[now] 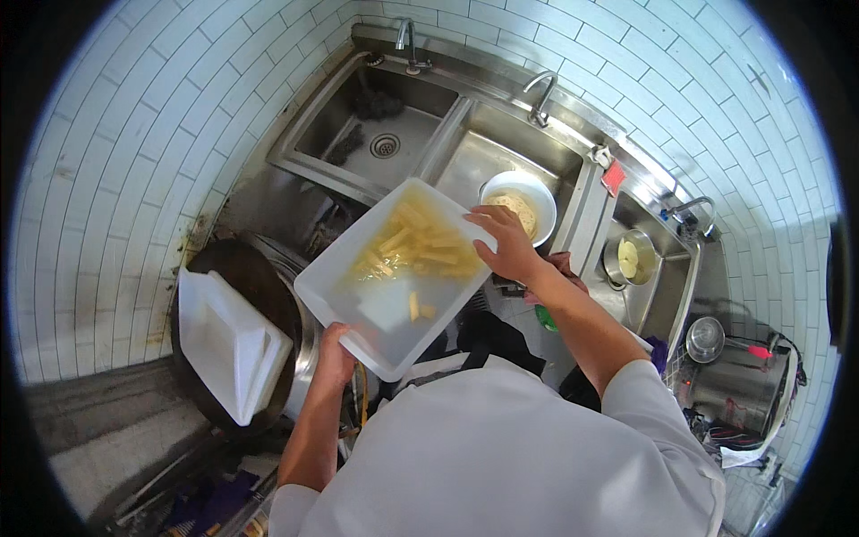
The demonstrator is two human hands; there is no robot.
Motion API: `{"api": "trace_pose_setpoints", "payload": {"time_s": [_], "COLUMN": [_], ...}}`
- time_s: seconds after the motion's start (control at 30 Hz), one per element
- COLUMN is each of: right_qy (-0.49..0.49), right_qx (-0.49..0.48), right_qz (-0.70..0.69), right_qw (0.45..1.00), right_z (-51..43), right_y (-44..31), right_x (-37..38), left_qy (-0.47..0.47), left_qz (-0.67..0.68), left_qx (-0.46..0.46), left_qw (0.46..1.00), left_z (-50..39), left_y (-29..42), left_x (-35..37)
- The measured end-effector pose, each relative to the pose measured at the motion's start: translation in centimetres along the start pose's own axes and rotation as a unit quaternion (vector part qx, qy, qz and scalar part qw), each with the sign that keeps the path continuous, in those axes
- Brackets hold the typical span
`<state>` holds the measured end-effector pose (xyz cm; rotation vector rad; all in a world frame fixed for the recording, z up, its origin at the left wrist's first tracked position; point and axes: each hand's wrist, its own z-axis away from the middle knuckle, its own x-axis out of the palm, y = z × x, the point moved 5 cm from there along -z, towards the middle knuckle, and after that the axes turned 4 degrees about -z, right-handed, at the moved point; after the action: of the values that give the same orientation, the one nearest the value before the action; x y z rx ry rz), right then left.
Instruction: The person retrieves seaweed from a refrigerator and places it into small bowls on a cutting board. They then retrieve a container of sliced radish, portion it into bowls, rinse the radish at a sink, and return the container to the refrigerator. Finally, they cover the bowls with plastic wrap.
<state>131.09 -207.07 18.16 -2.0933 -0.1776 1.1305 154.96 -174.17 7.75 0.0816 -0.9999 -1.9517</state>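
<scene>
A white rectangular plastic tub is tilted in front of me. Yellowish liquid and several pale yellow cut sticks gather towards its far and right sides, while two pieces lie apart nearer me. My left hand grips the tub's near left rim, its fingers hidden underneath. At the tub's right rim is my right hand, fingers and thumb spread; whether they press on the rim is unclear. Just past that hand, a white bowl with pale round pieces stands in the middle sink basin.
To the left, white foam containers rest on a dark round pan. The left sink basin has a drain and dark residue. A metal pot holding yellow pieces sits in the right basin. A red sponge lies on the ledge.
</scene>
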Motion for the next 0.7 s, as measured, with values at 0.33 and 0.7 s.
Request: {"api": "trace_pose_setpoints", "payload": {"time_s": [0.33, 0.7], "right_qy": [-0.220, -0.257], "right_qx": [-0.043, -0.090], "right_qz": [0.097, 0.002], "right_qw": [0.970, 0.962], "right_z": [-11.8, -15.3], "right_y": [7.0, 11.8], "right_x": [10.8, 14.4], "left_qy": [-0.005, 0.051], "left_qz": [-0.036, -0.032], "left_qx": [-0.046, -0.100], "left_qw": [0.998, 0.993], "left_z": [-5.2, -6.8], "left_y": [6.6, 8.4], "left_x": [1.6, 4.3]}}
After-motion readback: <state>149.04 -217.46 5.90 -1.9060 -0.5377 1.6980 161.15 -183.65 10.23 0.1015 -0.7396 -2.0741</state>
